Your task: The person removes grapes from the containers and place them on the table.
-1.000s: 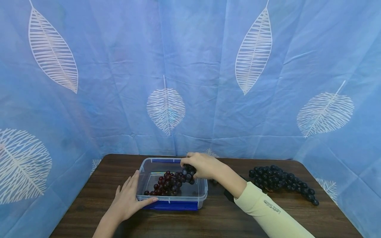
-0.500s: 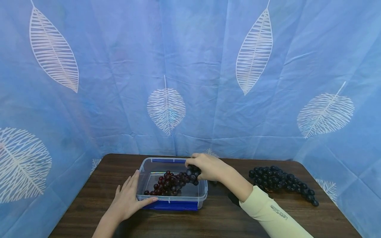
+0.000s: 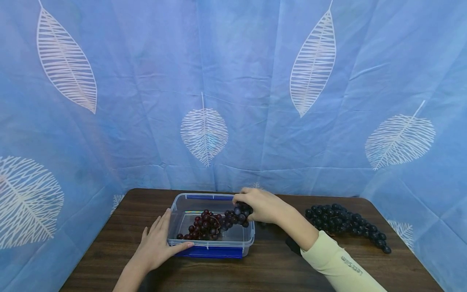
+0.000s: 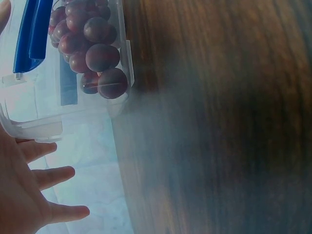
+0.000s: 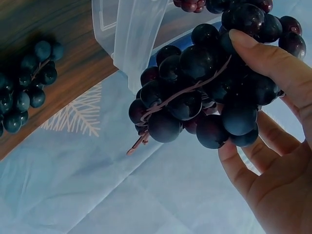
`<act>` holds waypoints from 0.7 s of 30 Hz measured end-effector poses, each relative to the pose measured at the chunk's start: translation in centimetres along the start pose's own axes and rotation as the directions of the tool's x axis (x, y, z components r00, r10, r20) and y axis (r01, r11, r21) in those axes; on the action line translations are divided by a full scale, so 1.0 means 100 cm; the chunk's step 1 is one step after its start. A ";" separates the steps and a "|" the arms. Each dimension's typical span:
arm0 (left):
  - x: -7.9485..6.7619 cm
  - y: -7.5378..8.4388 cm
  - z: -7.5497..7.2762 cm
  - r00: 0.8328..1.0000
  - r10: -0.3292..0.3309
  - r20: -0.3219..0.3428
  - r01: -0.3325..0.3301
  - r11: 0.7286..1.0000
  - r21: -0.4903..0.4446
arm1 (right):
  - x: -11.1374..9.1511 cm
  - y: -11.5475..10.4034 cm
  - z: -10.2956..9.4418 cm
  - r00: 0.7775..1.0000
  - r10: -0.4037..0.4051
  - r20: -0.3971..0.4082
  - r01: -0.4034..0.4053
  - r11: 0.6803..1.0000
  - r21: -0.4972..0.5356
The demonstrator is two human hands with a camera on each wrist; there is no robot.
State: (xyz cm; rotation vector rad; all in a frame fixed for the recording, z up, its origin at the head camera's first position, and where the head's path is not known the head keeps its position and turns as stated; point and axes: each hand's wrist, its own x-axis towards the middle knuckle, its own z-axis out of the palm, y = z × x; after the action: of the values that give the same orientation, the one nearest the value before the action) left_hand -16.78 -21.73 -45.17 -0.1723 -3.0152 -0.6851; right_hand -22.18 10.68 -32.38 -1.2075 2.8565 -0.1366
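Right hand (image 3: pixel 264 205) grips grape bunch (image 3: pixel 238 215), shifted toward box's (image 3: pixel 211 243) right rim since 1 s ago | left hand (image 3: pixel 157 243) flat, fingers straight, bracing box's left wall | bunch only partly inside

two grape bunches (image 3: pixel 215 224) (image 3: pixel 346 223), one container (image 3: pixel 211 243)

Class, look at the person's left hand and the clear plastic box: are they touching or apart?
Touching. The head view shows the left hand lying flat against the near left corner of the clear plastic box, its thumb lying along the front wall.

Container wall (image 3: pixel 251 233) flanks right hand (image 3: pixel 260 206); tabletop (image 3: pixel 277 263) beyond.
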 end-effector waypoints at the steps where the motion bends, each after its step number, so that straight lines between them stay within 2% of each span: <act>1: 0.000 0.000 0.000 1.000 0.000 -0.001 0.000 1.000 0.001 | -0.001 0.000 0.000 1.000 0.001 0.000 -0.001 1.000 0.000; 21: 0.000 0.001 -0.001 1.000 -0.008 0.000 0.008 1.000 -0.006 | -0.024 0.009 -0.003 0.999 0.042 -0.018 -0.041 0.998 0.041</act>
State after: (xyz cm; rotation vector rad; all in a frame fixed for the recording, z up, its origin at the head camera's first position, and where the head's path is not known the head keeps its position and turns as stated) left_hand -16.76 -21.67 -45.07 -0.1604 -3.0161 -0.6944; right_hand -21.17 13.00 -32.14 -1.1446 2.8775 -0.2050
